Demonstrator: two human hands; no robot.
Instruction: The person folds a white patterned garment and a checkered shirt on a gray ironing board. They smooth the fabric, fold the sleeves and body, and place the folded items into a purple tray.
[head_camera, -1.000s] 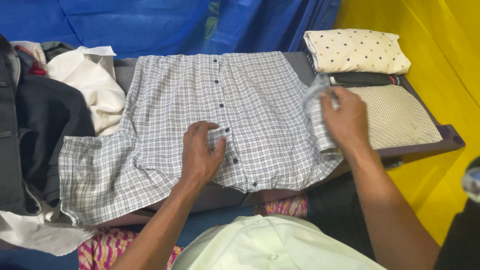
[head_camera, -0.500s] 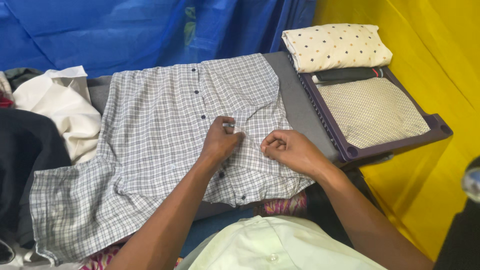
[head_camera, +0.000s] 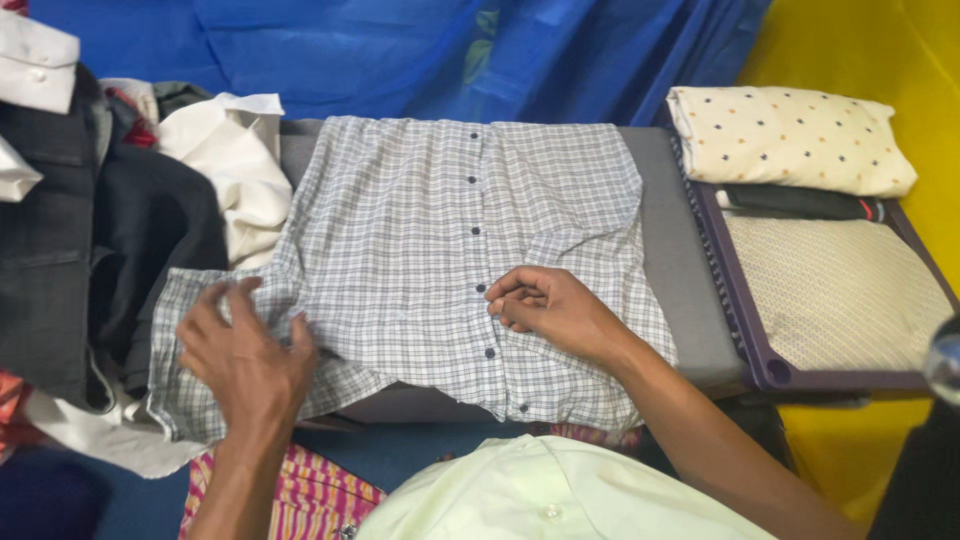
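Grey board (head_camera: 672, 250): left hand (head_camera: 245, 355) spread on checked shirt (head_camera: 430, 240) sleeve; right hand (head_camera: 550, 310) curled at placket.

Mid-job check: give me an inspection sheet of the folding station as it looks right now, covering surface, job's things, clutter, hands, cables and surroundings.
Surface: grey padded board, mostly covered by the shirt.
Job's things: checked button-up shirt lies spread front up, buttoned, right sleeve folded across the body, left sleeve hanging off the board's edge.
Clutter: white garment and dark garments heaped at the left; folded dotted cream cloth and a purple-framed folding board at the right.
Hands: left hand flat on the left sleeve; right hand curled by the button line, touching the cloth.
Cables: nothing seen.
Surroundings: blue sheet behind, yellow sheet at the right.
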